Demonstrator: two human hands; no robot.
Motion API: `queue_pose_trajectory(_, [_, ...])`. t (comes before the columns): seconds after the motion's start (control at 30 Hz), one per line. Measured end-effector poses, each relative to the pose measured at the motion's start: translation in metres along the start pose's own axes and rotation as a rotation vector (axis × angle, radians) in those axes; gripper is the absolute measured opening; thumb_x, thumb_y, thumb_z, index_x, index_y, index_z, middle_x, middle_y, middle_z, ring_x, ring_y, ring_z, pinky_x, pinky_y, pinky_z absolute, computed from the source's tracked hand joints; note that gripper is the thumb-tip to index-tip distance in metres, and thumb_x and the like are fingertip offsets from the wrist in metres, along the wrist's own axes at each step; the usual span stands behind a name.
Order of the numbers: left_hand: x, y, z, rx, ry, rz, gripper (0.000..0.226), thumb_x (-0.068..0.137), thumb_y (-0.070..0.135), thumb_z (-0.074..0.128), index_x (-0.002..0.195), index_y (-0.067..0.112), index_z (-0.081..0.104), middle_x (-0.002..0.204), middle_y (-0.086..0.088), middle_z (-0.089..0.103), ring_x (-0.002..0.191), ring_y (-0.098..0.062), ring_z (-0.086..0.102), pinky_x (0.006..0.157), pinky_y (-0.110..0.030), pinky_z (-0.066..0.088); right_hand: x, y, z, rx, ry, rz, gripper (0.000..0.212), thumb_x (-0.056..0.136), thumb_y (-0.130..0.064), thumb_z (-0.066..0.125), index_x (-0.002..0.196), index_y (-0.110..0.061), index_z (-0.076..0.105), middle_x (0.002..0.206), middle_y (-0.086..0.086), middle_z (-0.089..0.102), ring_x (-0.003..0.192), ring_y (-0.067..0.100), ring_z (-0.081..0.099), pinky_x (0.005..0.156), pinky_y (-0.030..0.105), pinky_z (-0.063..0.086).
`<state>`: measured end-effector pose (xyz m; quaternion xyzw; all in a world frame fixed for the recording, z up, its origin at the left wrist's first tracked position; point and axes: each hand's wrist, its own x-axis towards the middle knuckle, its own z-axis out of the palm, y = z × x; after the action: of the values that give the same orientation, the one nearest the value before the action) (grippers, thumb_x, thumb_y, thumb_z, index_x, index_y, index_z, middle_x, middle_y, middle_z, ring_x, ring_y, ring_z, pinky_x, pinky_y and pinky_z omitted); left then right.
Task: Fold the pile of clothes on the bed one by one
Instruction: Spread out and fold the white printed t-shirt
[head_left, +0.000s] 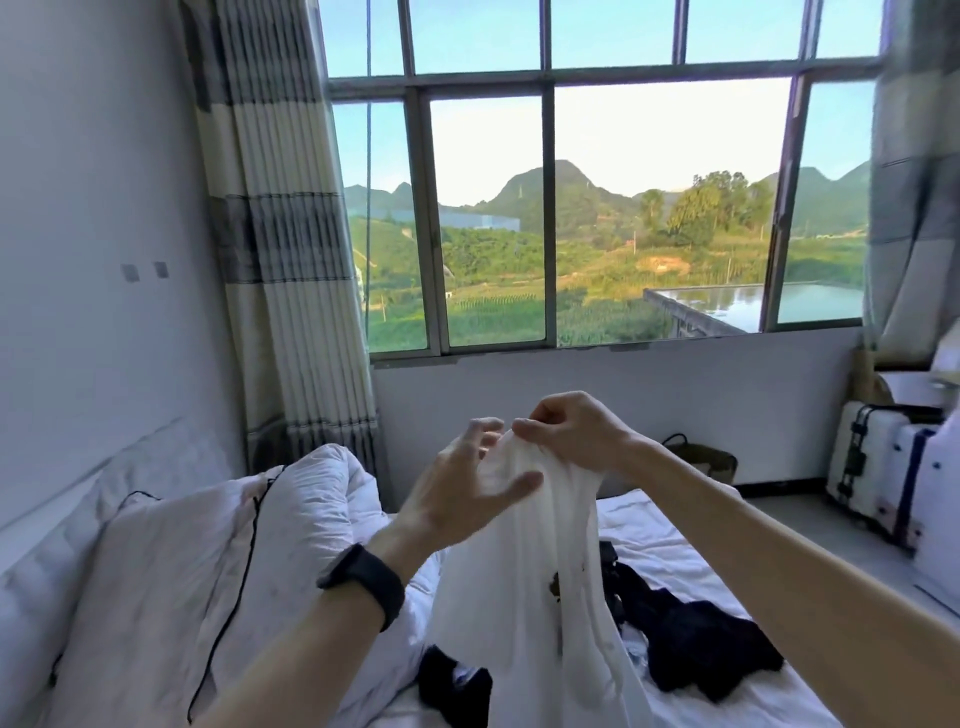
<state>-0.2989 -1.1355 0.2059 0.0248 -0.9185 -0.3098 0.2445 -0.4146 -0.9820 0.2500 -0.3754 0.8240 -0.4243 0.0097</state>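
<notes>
Above the middle of the white-sheeted bed (670, 540): thin white cloth garment (524, 582), lifted at its top, hanging with long axis near vertical, lower part bunched toward the bed's near edge. Right hand (576, 431) at the top of it, thumb and forefinger pinching the upper hem, other fingers curled. Left hand (462, 493), black band (363, 579) on the wrist, just beside it on the side toward the bed's head: fingers spread and loosely bent, thumb stretched across the front of the cloth, gripping nothing as far as can be told. Free stretch of hem directly ahead of the left fingertips, touching or nearly so; cannot tell which. Judged next: close left hand on that hem, then draw apart from the right to spread the garment wide. Left hand plainly the nearer. Dark crumpled clothes (701, 639) on the bed's foot-side half, small black piece (454, 680) at the bed's near edge, both unfolded
</notes>
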Motion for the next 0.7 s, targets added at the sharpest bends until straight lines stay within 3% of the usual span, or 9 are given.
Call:
queue_pose_trajectory(0.07, [0.009, 0.015, 0.009, 0.115, -0.03, -0.019, 0.076, 0.074, 0.063, 0.074, 0.136, 0.035, 0.04, 0.115, 0.009, 0.063, 0.103, -0.013, 0.062, 0.088, -0.036, 0.053, 0.001, -0.004, 0.001, 0.045, 0.002, -0.033, 0.021, 0.091, -0.044, 0.072, 0.079, -0.027, 0.07, 0.078, -0.01, 0.069, 0.072, 0.007, 0.062, 0.064, 0.02, 0.046])
queue_pose_trajectory(0.13, [0.025, 0.023, 0.006, 0.245, 0.059, -0.003, 0.049, 0.08, 0.058, 0.071, 0.119, 0.032, 0.056, 0.098, 0.005, 0.07, 0.091, -0.02, 0.067, 0.076, -0.036, 0.055, -0.001, -0.002, 0.0, 0.104, 0.075, -0.079, 0.019, 0.089, -0.04, 0.075, 0.078, -0.026, 0.07, 0.078, -0.008, 0.07, 0.072, 0.007, 0.062, 0.069, 0.025, 0.048])
queue_pose_trajectory(0.2, [0.037, 0.027, -0.002, 0.338, 0.142, 0.083, 0.025, 0.086, 0.051, 0.064, 0.09, 0.026, 0.064, 0.079, 0.007, 0.068, 0.079, -0.021, 0.068, 0.065, -0.032, 0.052, -0.013, 0.007, 0.003, 0.202, 0.221, -0.095, 0.021, 0.085, -0.041, 0.08, 0.08, -0.025, 0.067, 0.077, -0.009, 0.068, 0.07, 0.006, 0.059, 0.068, 0.028, 0.048])
queue_pose_trajectory(0.27, [0.049, 0.029, -0.009, 0.379, 0.178, 0.14, 0.023, 0.088, 0.042, 0.061, 0.073, 0.025, 0.055, 0.068, 0.009, 0.061, 0.073, -0.023, 0.066, 0.062, -0.031, 0.049, -0.031, 0.018, 0.013, 0.229, 0.321, -0.072, 0.037, 0.077, -0.05, 0.083, 0.091, -0.025, 0.061, 0.087, -0.009, 0.067, 0.076, 0.008, 0.062, 0.068, 0.027, 0.049])
queue_pose_trajectory(0.33, [0.059, 0.034, -0.017, 0.368, 0.181, 0.148, 0.034, 0.088, 0.046, 0.065, 0.066, 0.025, 0.05, 0.062, 0.011, 0.057, 0.068, -0.021, 0.064, 0.062, -0.032, 0.052, -0.05, 0.03, 0.029, 0.188, 0.331, 0.004, 0.054, 0.07, -0.057, 0.084, 0.104, -0.029, 0.053, 0.102, -0.011, 0.064, 0.09, 0.006, 0.063, 0.075, 0.028, 0.052])
queue_pose_trajectory(0.4, [0.072, 0.039, -0.024, 0.309, 0.196, 0.148, 0.036, 0.086, 0.055, 0.066, 0.071, 0.023, 0.059, 0.065, 0.008, 0.062, 0.068, -0.019, 0.064, 0.065, -0.035, 0.056, -0.06, 0.041, 0.044, 0.206, 0.263, 0.063, 0.057, 0.07, -0.057, 0.084, 0.108, -0.028, 0.054, 0.103, -0.01, 0.065, 0.087, 0.009, 0.066, 0.074, 0.03, 0.055])
queue_pose_trajectory(0.53, [0.085, 0.04, -0.045, 0.234, 0.279, 0.137, 0.043, 0.087, 0.052, 0.068, 0.085, 0.009, 0.067, 0.072, -0.005, 0.067, 0.069, -0.02, 0.064, 0.06, -0.033, 0.051, -0.073, 0.058, 0.064, 0.024, 0.105, 0.121, 0.019, 0.087, -0.037, 0.072, 0.092, -0.024, 0.06, 0.078, -0.003, 0.064, 0.069, 0.011, 0.058, 0.063, 0.027, 0.046])
queue_pose_trajectory(0.6, [0.083, 0.035, -0.061, 0.254, 0.336, 0.131, 0.045, 0.087, 0.05, 0.068, 0.082, 0.006, 0.066, 0.069, -0.008, 0.065, 0.065, -0.019, 0.061, 0.056, -0.029, 0.045, -0.076, 0.069, 0.066, -0.152, 0.122, 0.119, 0.016, 0.089, -0.035, 0.058, 0.092, -0.022, 0.048, 0.078, -0.003, 0.06, 0.073, 0.023, 0.057, 0.065, 0.036, 0.046])
queue_pose_trajectory(0.7, [0.079, 0.011, -0.085, 0.224, 0.336, 0.045, 0.05, 0.084, 0.056, 0.069, 0.085, 0.006, 0.069, 0.07, -0.008, 0.067, 0.065, -0.018, 0.064, 0.064, -0.032, 0.052, -0.07, 0.083, 0.052, -0.288, 0.193, 0.088, 0.019, 0.091, -0.036, 0.051, 0.09, -0.02, 0.041, 0.078, 0.004, 0.063, 0.079, 0.036, 0.061, 0.065, 0.041, 0.047])
